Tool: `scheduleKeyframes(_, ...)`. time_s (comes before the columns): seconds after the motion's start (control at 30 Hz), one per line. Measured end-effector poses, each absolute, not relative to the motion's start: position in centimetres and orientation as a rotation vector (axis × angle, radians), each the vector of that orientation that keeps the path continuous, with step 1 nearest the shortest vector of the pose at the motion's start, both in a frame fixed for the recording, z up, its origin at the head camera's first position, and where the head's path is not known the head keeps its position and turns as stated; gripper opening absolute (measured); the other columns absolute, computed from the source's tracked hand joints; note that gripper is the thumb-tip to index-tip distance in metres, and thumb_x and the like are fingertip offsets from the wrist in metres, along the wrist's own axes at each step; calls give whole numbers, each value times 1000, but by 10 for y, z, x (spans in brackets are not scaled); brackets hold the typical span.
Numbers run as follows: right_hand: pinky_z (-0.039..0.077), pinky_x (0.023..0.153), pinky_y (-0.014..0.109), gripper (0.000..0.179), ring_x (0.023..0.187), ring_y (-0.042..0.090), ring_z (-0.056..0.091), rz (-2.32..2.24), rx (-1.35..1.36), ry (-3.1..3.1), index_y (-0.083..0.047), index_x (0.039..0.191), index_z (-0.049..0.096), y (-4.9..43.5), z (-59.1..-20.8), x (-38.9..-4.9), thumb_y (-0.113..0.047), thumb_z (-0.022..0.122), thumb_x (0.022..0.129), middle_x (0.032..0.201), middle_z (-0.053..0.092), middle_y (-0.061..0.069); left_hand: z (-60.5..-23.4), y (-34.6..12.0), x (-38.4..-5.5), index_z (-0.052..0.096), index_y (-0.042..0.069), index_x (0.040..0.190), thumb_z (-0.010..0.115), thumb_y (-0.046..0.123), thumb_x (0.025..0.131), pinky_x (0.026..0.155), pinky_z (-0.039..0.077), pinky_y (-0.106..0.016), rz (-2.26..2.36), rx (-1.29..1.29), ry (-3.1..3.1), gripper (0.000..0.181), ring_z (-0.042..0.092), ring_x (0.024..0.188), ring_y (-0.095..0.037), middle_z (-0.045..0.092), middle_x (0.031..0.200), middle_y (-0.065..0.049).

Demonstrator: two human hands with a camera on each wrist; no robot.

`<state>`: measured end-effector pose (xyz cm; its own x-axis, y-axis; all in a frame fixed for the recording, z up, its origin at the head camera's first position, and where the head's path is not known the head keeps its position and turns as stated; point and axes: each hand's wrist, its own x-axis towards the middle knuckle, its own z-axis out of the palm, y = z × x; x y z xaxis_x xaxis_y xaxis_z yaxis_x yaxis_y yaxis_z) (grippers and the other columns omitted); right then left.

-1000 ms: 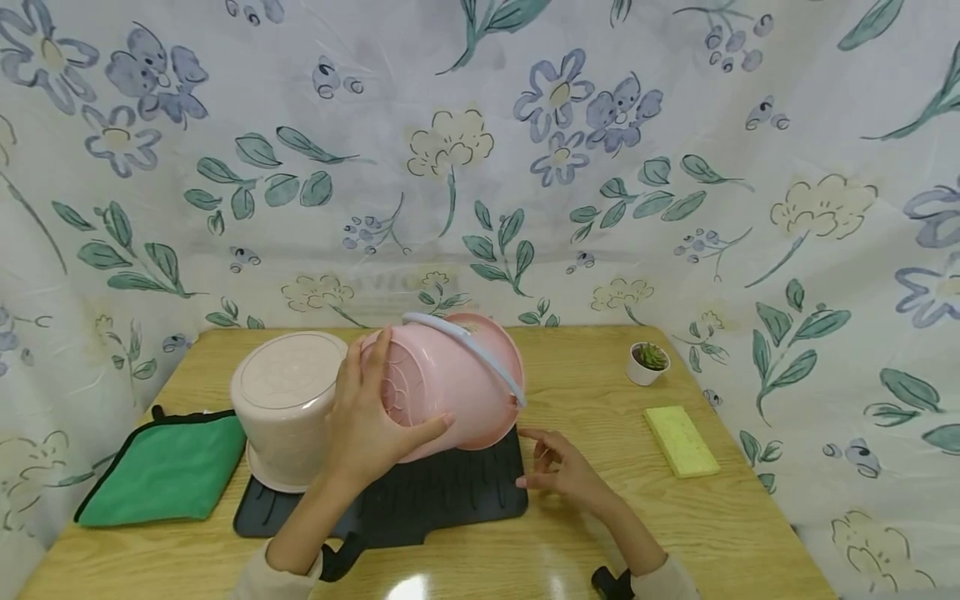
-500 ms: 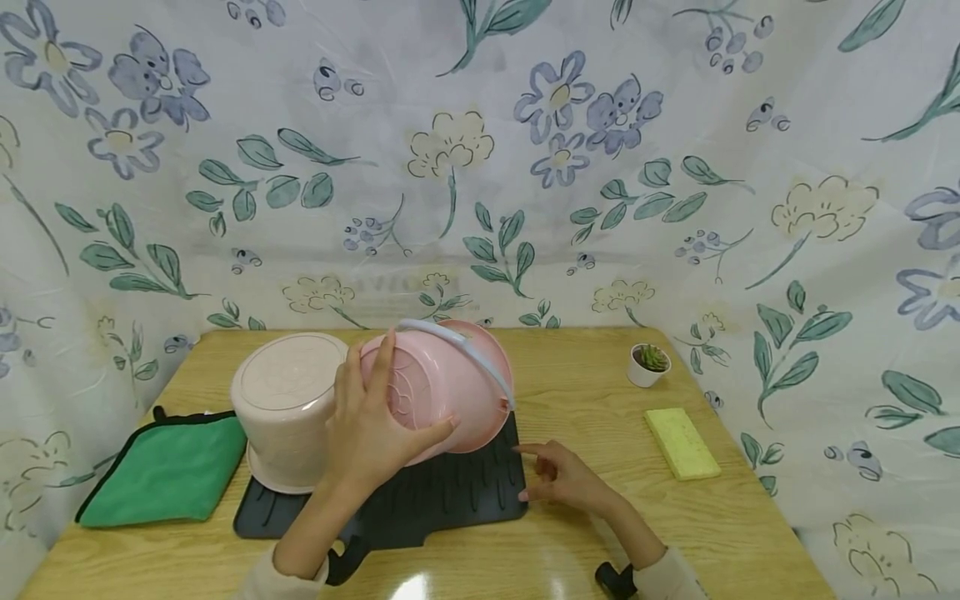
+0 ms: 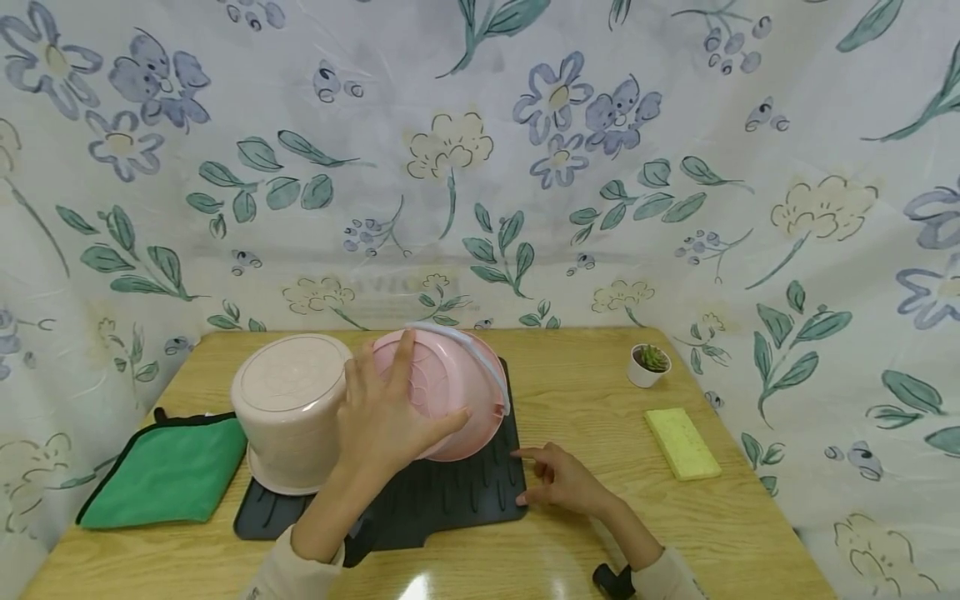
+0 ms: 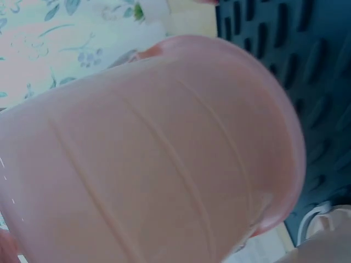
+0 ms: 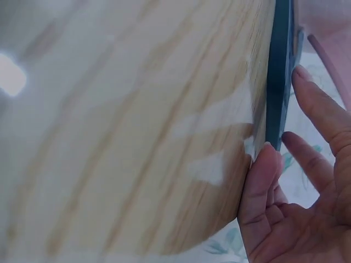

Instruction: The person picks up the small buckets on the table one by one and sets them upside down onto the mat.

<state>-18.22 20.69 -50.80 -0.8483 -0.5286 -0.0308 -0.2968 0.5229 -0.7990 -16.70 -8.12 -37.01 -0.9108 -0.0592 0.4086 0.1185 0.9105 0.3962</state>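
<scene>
My left hand grips a pink bucket round its base, with fingers spread over the bottom and thumb along the side. The bucket leans bottom-up toward me, its rim close over a dark ridged drying mat. Its pale handle lies across the outside. In the left wrist view the bucket's ribbed wall fills most of the picture, and its inside is hidden. At the mat's right edge is my right hand, index finger extended. Its fingertips touch the edge of the mat.
Upside down on the mat's left part stands a cream bucket, right beside my left hand. A folded green cloth with black trim lies left of it. On the right are a yellow sponge and a small potted plant.
My left hand has swung the pink bucket's rim down and back toward the mat, and the hand has shifted slightly right. My right hand has moved slightly down along the mat's edge.
</scene>
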Motion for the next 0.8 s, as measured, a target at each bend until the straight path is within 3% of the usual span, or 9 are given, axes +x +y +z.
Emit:
scheduleKeyframes(0.37, 41, 64, 21, 67, 70, 8, 45, -1222, -703, 2517, -8, 138, 59, 208, -509, -182, -31, 84, 79, 92, 50, 10, -368, -75, -182, 22, 28, 158, 69, 83, 60, 82, 46, -72, -542, -60, -2733, 122, 32, 132, -52, 24, 150, -28)
scheduleKeyframes(0.8, 41, 63, 21, 65, 69, 5, 44, -1237, -725, 2518, -7, 137, 60, 209, -509, -183, -32, 82, 81, 91, 52, 9, -371, -69, -199, 19, 27, 159, 65, 84, 60, 87, 43, -73, -574, -5, -2810, 123, 30, 134, -53, 21, 153, -28)
